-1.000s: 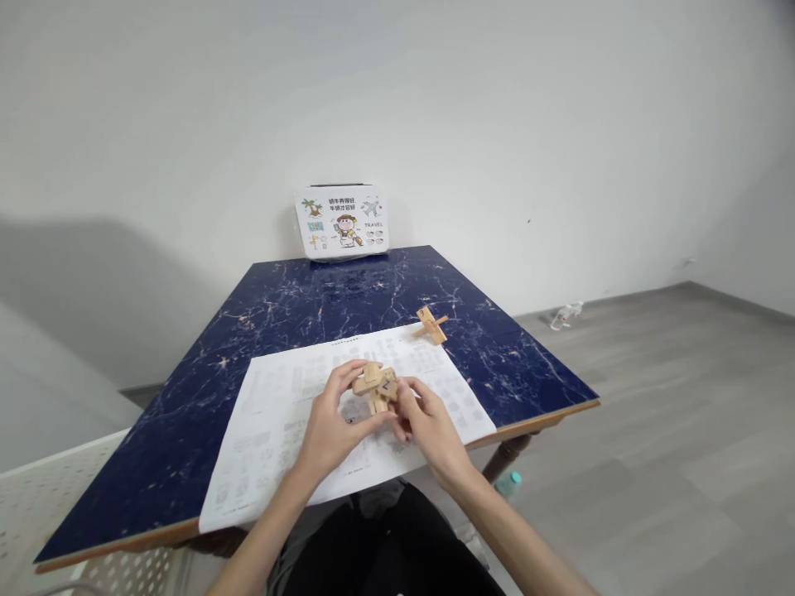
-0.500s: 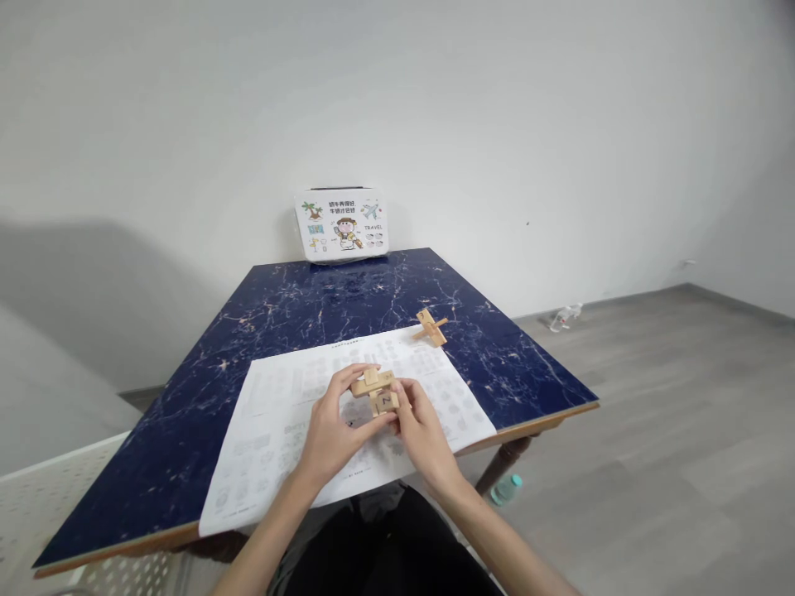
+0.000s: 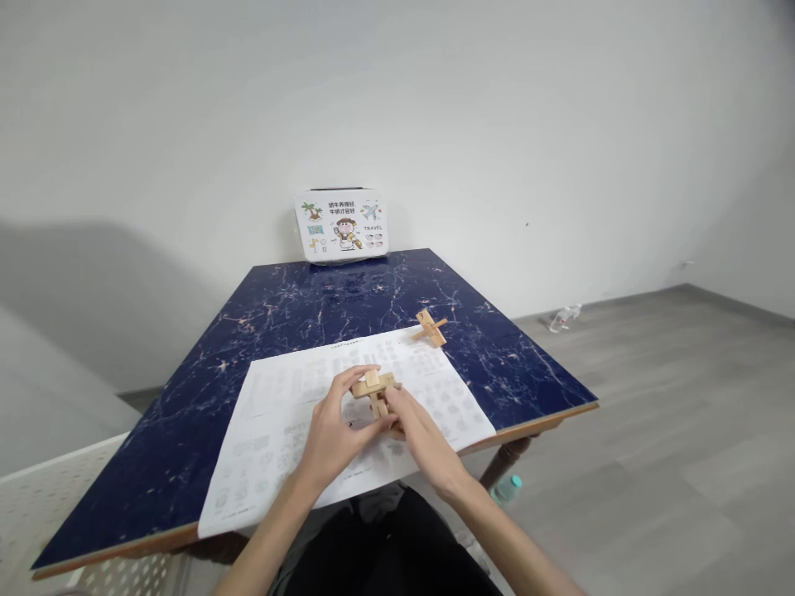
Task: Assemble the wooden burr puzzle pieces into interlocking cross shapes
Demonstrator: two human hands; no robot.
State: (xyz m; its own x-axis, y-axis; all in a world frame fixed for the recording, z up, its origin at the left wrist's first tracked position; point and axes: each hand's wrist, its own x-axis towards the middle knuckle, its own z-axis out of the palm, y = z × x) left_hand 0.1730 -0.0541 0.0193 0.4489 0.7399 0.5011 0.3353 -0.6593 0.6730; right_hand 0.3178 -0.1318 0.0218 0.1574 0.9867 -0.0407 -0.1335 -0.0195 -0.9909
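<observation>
I hold a small wooden interlocking puzzle (image 3: 373, 389) above a white printed instruction sheet (image 3: 279, 439). My left hand (image 3: 332, 430) curls round the puzzle from the left, thumb and fingers pinching it. From the right, my right hand (image 3: 417, 430) grips its lower part with the fingertips. A second small wooden cross-shaped piece (image 3: 431, 326) lies at the sheet's far right corner, out of either hand's grasp.
The sheet lies on a dark blue marbled table (image 3: 298, 310). A white illustrated box (image 3: 341, 223) stands at the table's far edge against the wall. A plastic bottle (image 3: 506, 488) lies on the grey floor under the right side. A white perforated panel (image 3: 55, 513) sits at lower left.
Both hands have turned the wooden puzzle; the marked block face that showed earlier is now hidden. The right hand's fingers slid lower and closer under the puzzle.
</observation>
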